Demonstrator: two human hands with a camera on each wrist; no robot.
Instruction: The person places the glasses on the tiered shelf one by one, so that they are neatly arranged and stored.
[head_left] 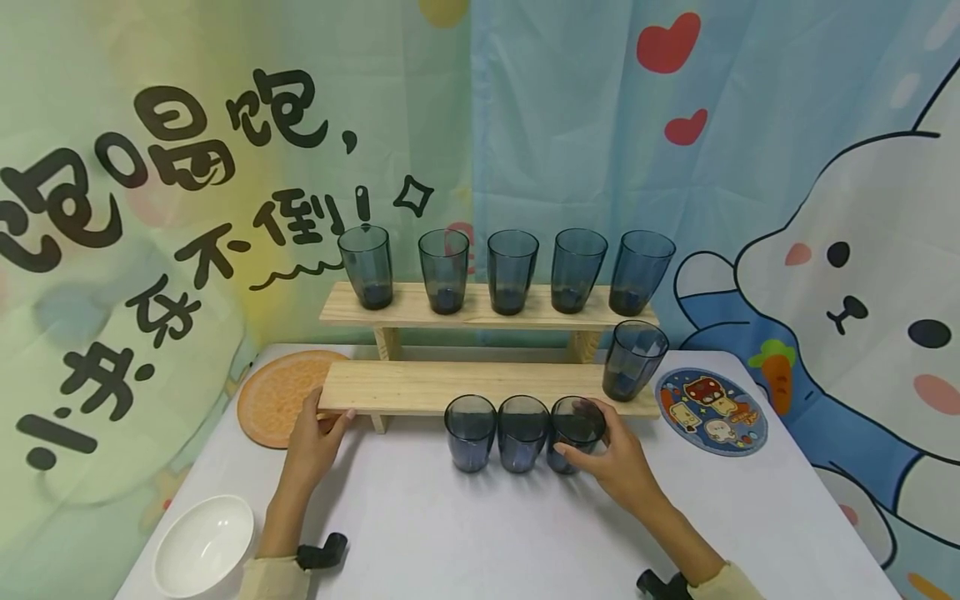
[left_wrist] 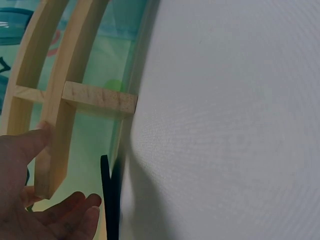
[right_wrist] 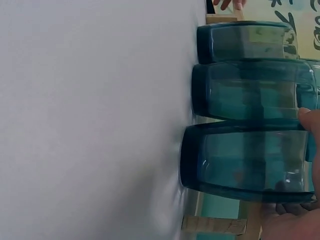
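My right hand (head_left: 618, 462) holds the rightmost of three blue-tinted glasses (head_left: 576, 433) standing upright in a row on the table before the two-tier wooden shelf. In the right wrist view the thumb and fingers are around the rim end of that glass (right_wrist: 245, 160); its base touches the tabletop. The other two glasses (head_left: 522, 433) stand close beside it. My left hand (head_left: 315, 437) pinches the left end of the lower wooden shelf (head_left: 450, 387), the thumb on the board in the left wrist view (left_wrist: 52, 160). One glass (head_left: 633, 362) stands at that lower shelf's right end.
Several similar glasses (head_left: 512, 271) line the upper shelf (head_left: 420, 317). An orange round mat (head_left: 281, 400) lies left of the shelf, and a blue patterned round mat (head_left: 712, 412) lies right. A white bowl (head_left: 206, 546) sits at the table's front left. A printed curtain (head_left: 555, 108) hangs behind.
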